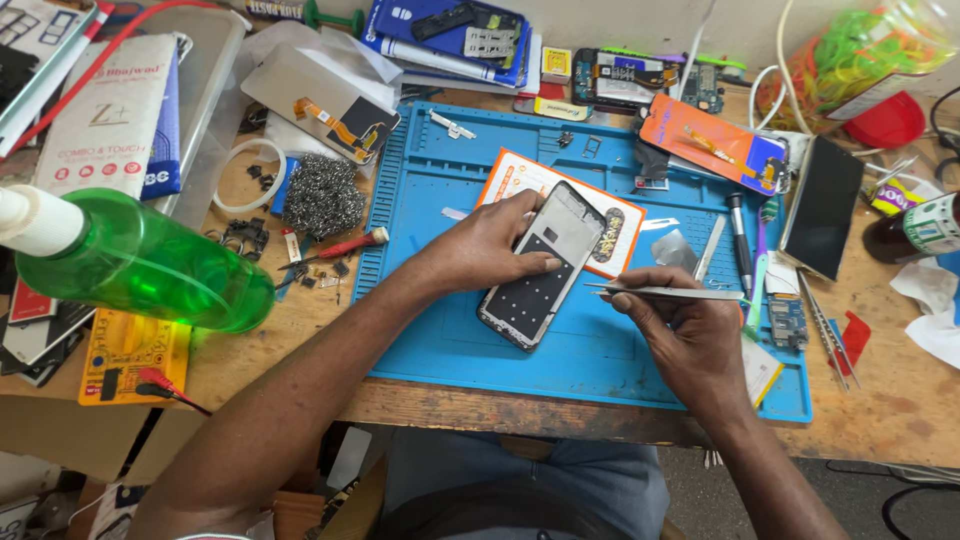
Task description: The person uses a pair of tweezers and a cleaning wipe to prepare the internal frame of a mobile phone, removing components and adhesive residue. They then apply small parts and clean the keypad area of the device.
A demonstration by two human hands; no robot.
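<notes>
My left hand rests on an opened phone frame that lies tilted on the blue work mat, fingers pressing on its upper left edge. My right hand grips metal tweezers whose tips point left toward the phone's right edge, just short of it. An orange and white card lies under the phone's top end.
A green spray bottle lies at the left. A red-handled screwdriver, steel wool, black screen panel, orange-backed display, pens, small parts and boxes crowd the wooden bench around the mat. A brown bottle stands far right.
</notes>
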